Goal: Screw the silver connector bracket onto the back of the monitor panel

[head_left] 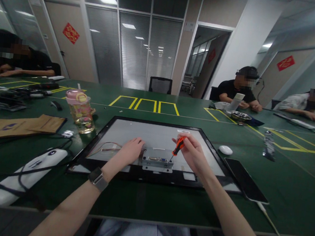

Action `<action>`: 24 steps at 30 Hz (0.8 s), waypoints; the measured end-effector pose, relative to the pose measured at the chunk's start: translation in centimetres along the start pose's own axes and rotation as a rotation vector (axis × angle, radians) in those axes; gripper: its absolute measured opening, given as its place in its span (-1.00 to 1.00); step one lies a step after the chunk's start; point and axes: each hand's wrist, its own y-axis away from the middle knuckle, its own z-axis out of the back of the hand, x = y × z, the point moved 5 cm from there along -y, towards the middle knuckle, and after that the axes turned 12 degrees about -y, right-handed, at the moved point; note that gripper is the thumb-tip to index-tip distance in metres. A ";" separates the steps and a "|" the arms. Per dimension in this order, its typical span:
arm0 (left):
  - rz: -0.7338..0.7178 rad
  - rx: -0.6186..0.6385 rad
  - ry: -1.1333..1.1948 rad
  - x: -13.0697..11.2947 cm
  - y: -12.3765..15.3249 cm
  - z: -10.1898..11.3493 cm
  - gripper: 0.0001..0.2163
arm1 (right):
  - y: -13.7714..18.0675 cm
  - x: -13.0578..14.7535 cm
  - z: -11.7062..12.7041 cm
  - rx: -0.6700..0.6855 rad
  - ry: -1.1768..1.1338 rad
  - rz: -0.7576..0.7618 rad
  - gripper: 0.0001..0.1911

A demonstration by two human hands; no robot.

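A flat display panel (124,133) with a pale back and a black frame lies on the table in front of me. Near its front edge stands a metal bracket (155,164) carrying a row of connector ports. My left hand (132,151) is at the bracket's left end, fingers curled against it, fingertips partly hidden. Held in my right hand (193,150) is an orange and black screwdriver (179,146), tilted, its tip down at the bracket's right side by the ports. Thin cables (107,148) lie on the panel left of my left hand.
On the left are a white power strip (33,174) with black cords, brown paper packaging (17,126) and a pink-lidded cup (80,111). To the right lie a phone (245,180) on a cable and a white earbud case (225,150). People sit across the table, near a metal bowl (240,117).
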 end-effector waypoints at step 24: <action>-0.003 0.013 0.003 -0.2 0.2 0.6 -0.67 | 0.1 0.5 -0.3 -0.024 0.004 0.037 -0.82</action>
